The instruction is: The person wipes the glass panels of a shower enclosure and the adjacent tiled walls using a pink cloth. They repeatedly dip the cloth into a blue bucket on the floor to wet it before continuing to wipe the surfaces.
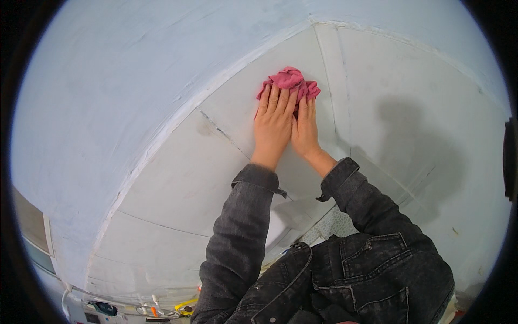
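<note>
A crumpled pink cloth [287, 79] lies bunched against the pale tiled wall [226, 97], close to a corner seam. My left hand [275, 119] is pressed flat on it, fingers straight and pointing up. Beside it, touching along the thumb side, my right hand [306, 127] holds the cloth's right part against the tile. Both palms are hidden, and so is the cloth beneath them. Rolled cuffs of a dark denim jacket [238, 218] sit at both wrists.
Above the tiles runs a rough white edge, then a light blue painted wall [121, 73]. A dark, stained tile joint [218, 129] lies left of my hands. Low down are a white fixture [277, 229], patterned tiles [334, 222] and several small items, including a yellow object [186, 305].
</note>
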